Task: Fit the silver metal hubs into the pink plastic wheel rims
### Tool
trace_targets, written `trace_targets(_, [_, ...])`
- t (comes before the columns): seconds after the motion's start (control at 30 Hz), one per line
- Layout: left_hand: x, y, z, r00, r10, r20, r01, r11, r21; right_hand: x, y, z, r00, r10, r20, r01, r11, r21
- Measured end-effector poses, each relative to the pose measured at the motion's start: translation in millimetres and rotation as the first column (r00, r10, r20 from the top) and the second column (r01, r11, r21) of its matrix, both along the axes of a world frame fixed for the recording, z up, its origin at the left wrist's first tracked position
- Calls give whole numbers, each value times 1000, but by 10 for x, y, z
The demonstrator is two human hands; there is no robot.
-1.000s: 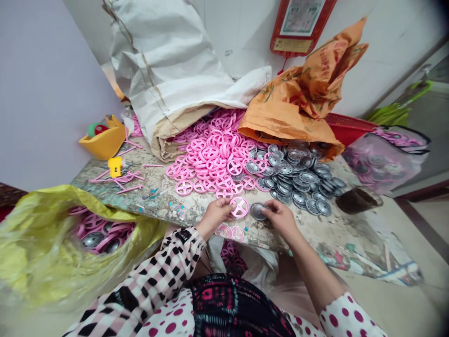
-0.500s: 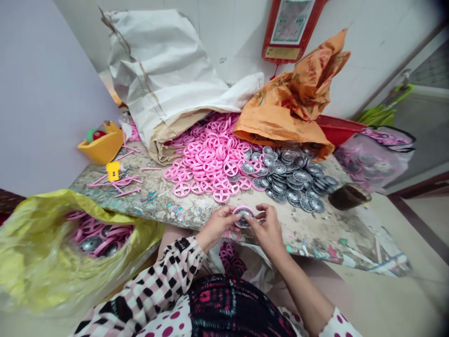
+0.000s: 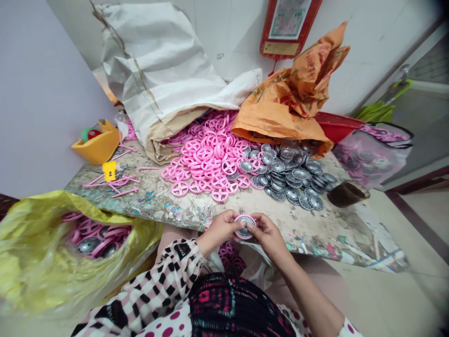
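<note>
Between my two hands is a toy wheel (image 3: 245,227), a pink ring with a silver hubcap disc set in its face. My left hand (image 3: 223,228) grips its left side, thumb on the disc. On the opposite side my right hand (image 3: 267,234) is closed on it too, its thumb pressing the disc. Both hands are at the table's near edge, above my lap. Beyond them lies a heap of pink spoked wheels (image 3: 205,157), and to its right a heap of silver hubcap discs (image 3: 293,175).
A white sack (image 3: 164,61) and an orange sack (image 3: 284,107) stand behind the heaps on the worn table (image 3: 168,206). A yellow bag (image 3: 31,252) of wheels is at left. A brown cup-like container (image 3: 347,193) lies at right; pink rods (image 3: 121,182) lie at left.
My right hand's fingers have closed in around the wheel's right side. Both hands and the wheel have come slightly lower, nearer to me. The view has shifted a little.
</note>
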State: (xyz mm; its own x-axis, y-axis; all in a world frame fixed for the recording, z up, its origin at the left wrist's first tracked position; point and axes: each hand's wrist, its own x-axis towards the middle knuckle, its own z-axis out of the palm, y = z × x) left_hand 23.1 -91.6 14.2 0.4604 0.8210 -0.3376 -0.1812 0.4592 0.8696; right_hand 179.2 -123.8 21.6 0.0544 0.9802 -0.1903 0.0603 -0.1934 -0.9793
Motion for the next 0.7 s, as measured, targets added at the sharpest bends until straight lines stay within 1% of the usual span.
trace_targets(0.07, [-17,-8,4,999,-41,35,42,998,-46,56,-16,4,998,52,-32,-53,998,-32])
trace_targets(0.17, [-21,-35,51,991,10,132,8,991,-131,86,-34,4,996,70,-63,-72,997,-25])
trace_targets(0.23, [-10,-58,98,981,67,180,-35,984,-173,62,-41,-3,998,38,-44,-38,999,-2])
trace_targets(0.33, [7,-85,157,971,105,213,-65,980,-188,-14,-54,-1,1000,-31,-5,31,998,57])
trace_targets(0.5, [23,-86,175,977,108,185,-90,991,-103,-133,-89,53,996,-53,72,45,992,118])
trace_targets(0.6, [51,-81,144,985,112,133,-113,994,-1,-173,-92,60,990,-90,110,75,988,136])
trace_targets(0.7, [78,-91,82,991,116,66,-122,989,89,-153,-71,23,992,-94,89,82,988,133])
